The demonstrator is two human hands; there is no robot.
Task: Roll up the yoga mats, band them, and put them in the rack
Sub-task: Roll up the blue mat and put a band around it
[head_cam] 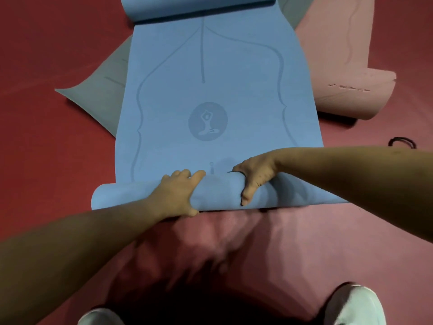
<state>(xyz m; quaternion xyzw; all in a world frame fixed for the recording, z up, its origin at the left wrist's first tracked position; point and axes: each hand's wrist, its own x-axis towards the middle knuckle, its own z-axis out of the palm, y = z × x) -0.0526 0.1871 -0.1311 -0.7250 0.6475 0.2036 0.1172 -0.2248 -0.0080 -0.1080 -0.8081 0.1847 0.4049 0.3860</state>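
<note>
A blue yoga mat [210, 73] lies stretched away from me on the red floor, with a round yoga-figure logo near its middle. Its near end is rolled into a thick roll [220, 192] across the view. My left hand [180, 193] grips the roll left of centre, fingers curled over the top. My right hand [254, 178] grips it right of centre, thumb pointing down the near side. The mat's far end curls up at the top edge.
A grey-green mat [100, 90] lies flat under the blue one, sticking out left. A pink mat [344, 66] lies at the right, its near end curled. A black band [401, 141] rests on the floor at right. My white shoes [353, 306] show at the bottom.
</note>
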